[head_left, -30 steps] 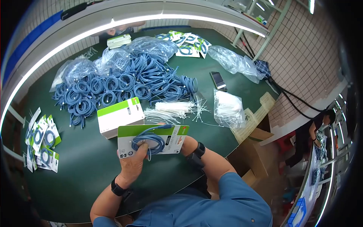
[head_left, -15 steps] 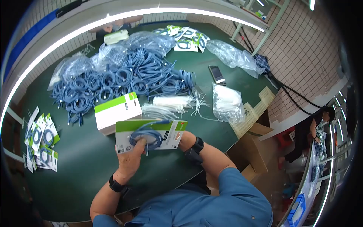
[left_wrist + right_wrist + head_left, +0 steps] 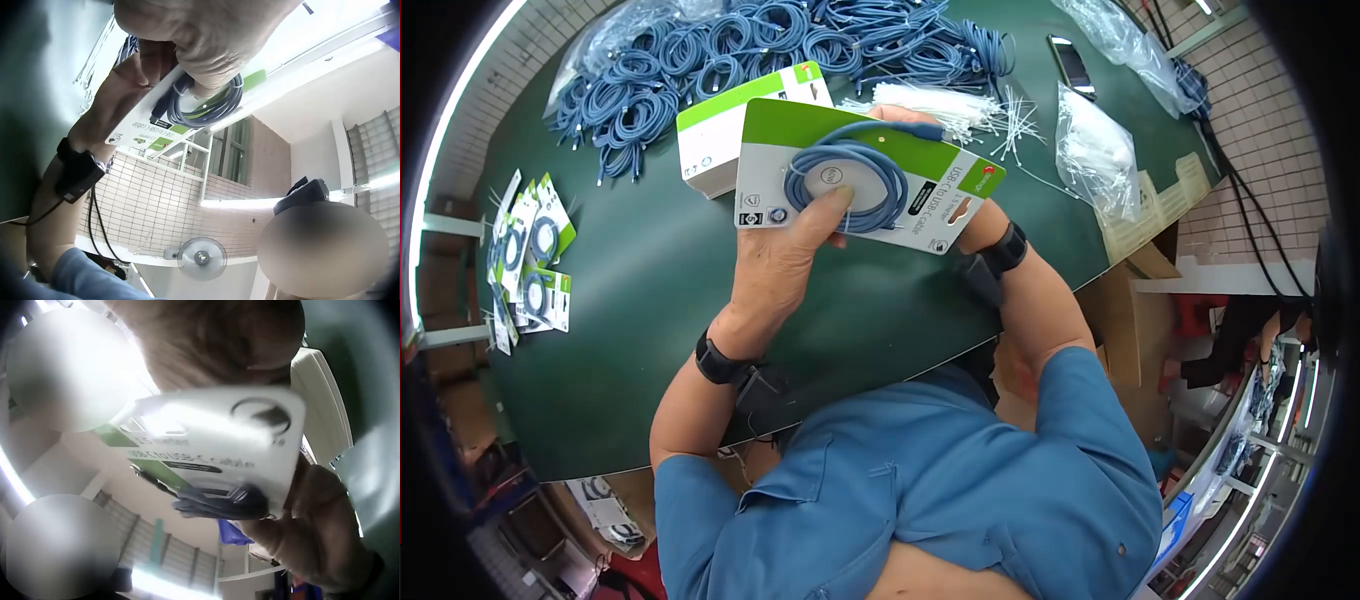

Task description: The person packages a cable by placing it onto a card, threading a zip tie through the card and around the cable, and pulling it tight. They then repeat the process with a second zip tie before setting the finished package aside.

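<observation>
In the head view my left hand (image 3: 772, 262) pinches a green-and-white packaging card (image 3: 770, 120), its thumb over the front. A coiled blue USB-C cable (image 3: 892, 185) lies against the card, and a thin white tie shows by the thumb. My right hand (image 3: 982, 226) reaches behind the card from the right; some of its fingers show above the top edge. The card hides most of that hand, so I cannot tell what it grips there. In the right wrist view the card's printed front (image 3: 206, 440) is close to the right hand (image 3: 219, 344).
A white-and-green box (image 3: 712, 155) stands just behind the card. Farther back are a heap of coiled blue cables (image 3: 730, 40), loose white cable ties (image 3: 950, 105), a bag of ties (image 3: 1095, 150) and a phone (image 3: 1072, 68). Several carded cables (image 3: 530, 250) lie at the left.
The head view has tilted down, so the hands and card sit higher and look larger. The card slants more, its right end lower. The left thumb stays on the cable.
</observation>
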Demonstrator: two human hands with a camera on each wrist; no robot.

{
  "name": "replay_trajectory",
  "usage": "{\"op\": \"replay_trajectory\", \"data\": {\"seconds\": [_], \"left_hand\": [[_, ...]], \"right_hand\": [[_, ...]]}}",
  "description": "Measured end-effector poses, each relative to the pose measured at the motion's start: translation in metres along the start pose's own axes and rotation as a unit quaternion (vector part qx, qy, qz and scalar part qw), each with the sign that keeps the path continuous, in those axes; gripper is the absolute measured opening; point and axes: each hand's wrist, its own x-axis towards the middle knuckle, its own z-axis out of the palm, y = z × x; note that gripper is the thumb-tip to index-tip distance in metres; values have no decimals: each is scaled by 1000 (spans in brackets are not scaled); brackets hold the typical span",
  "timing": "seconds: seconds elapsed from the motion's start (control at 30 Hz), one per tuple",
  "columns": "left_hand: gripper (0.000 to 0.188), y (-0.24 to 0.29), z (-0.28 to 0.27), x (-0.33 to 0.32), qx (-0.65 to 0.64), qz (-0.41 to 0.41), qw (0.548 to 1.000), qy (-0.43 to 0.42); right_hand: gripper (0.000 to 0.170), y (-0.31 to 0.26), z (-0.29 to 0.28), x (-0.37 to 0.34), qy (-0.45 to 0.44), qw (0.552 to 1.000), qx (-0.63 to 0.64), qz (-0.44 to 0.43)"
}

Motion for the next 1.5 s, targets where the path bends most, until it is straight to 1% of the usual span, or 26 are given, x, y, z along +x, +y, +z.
{"op": "replay_trajectory", "data": {"seconds": [0.07, 0.13, 0.17, 0.2, 0.3, 0.33, 0.43, 0.47, 0.57, 0.6, 0.63, 0.7, 0.73, 0.83, 0.9, 0.93, 0.97, 1.0, 1.03, 1.13, 1.23, 1.27, 1.37, 1.4, 1.43, 1.5], "left_hand": [[29, 0, -2, 2, -11, -3, 1000, -4], [27, -8, -8, 3, -1, -28, 998, -50], [25, -11, -11, 4, 4, -39, 997, -73], [25, -13, -14, 6, 4, -33, 997, -75], [22, -11, -23, 13, 104, 61, 977, -177], [22, -9, -23, 13, 106, 66, 976, -180], [20, -3, -22, 8, 129, 17, 984, -121], [20, -3, -20, 7, 133, 21, 983, -122], [23, -5, -12, 0, 62, 38, 997, -39], [23, -3, -10, 1, 66, 37, 996, -40], [26, -1, -7, 2, 25, 34, 999, -14], [32, 4, -5, 6, -57, 29, 997, 39], [32, 6, -7, 7, -53, 27, 997, 42], [41, 8, -15, 8, -117, 14, 988, 98], [42, 5, -18, 6, -117, 1, 987, 109], [42, 3, -19, 5, -120, -10, 986, 114], [43, 1, -21, 2, -123, -21, 985, 118], [43, 0, -23, 0, -122, -25, 985, 122], [44, 1, -27, -2, -113, -30, 986, 118], [45, 6, -37, -3, -96, -43, 989, 107], [51, 14, -53, -3, -36, 53, 990, 124], [51, 16, -59, -2, -35, 49, 990, 125], [52, 28, -74, 7, 145, 178, 966, 117], [52, 31, -75, 6, 149, 173, 967, 117], [51, 35, -74, 6, 226, 177, 951, 111], [50, 41, -72, 5, 377, 180, 904, 92]], "right_hand": [[20, 2, -6, 13, -29, 991, 93, 88], [17, -7, 3, 12, -22, 989, 117, 82], [17, -16, 12, 10, -14, 987, 142, 76], [21, -22, 17, 9, -6, 984, 166, 71], [21, -27, 15, 9, -17, 987, 148, 54], [21, -29, 14, 9, -21, 989, 142, 47], [22, -36, 12, 8, -40, 994, 96, 16], [23, -37, 11, 8, -48, 996, 75, 4], [22, -32, 7, 8, -56, 992, 113, 1], [21, -30, 8, 7, -57, 989, 134, 3], [21, -30, 8, 5, -56, 989, 138, 3], [19, -31, 7, 9, 16, 980, 200, 3], [19, -33, 10, 10, 51, 972, 230, 4], [22, -50, 24, 7, 74, 967, 244, 14], [24, -46, 28, 5, 85, 964, 252, 24], [28, -41, 27, 4, 77, 991, 108, 11], [32, -37, 26, 4, 66, 997, -37, -3], [36, -34, 25, 4, 54, 981, -183, -18], [36, -32, 25, 4, 54, 982, -181, -15], [44, -30, 23, 6, 94, 984, -145, -30], [49, -30, 20, 8, 93, 984, -147, -27], [51, -30, 20, 9, 91, 985, -147, -26], [54, -29, 23, 9, 72, 988, -135, 5], [55, -29, 24, 9, 62, 989, -130, 19], [55, -28, 25, 9, 65, 990, -125, 22], [58, -27, 25, 8, 53, 984, -168, 11]]}}
